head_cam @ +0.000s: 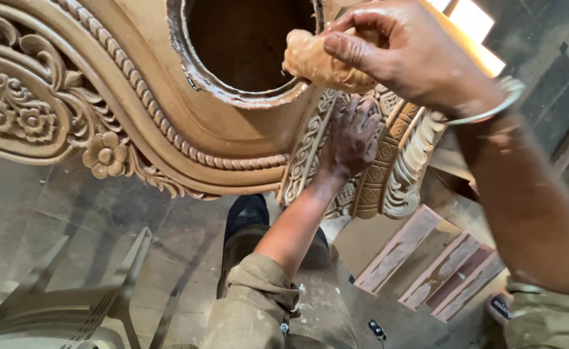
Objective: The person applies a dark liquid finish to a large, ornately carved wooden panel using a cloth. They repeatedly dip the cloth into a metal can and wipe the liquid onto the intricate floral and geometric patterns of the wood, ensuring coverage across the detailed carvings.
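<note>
Tan, paste-soaked cloth wad [317,61] sits at top centre, clenched in the right hand [414,55] against the round opening's rim [246,97] of the carved wooden frame [136,97]. Left hand [352,139], fingers spread and grasping nothing, braces the carving just below. Rubbing seems under way; continuing calls for steady pressure along the rim.

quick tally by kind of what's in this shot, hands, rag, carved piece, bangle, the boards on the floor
Bare hands: 2, the left hand pressed on the carving, the right hand gripping the rag
Paste-soaked tan rag: 1
Large carved tan wooden frame with round opening: 1
Silver metal bangle on the right wrist: 1
Flat reddish-brown wooden boards on the floor: 3
Total: 8
</note>
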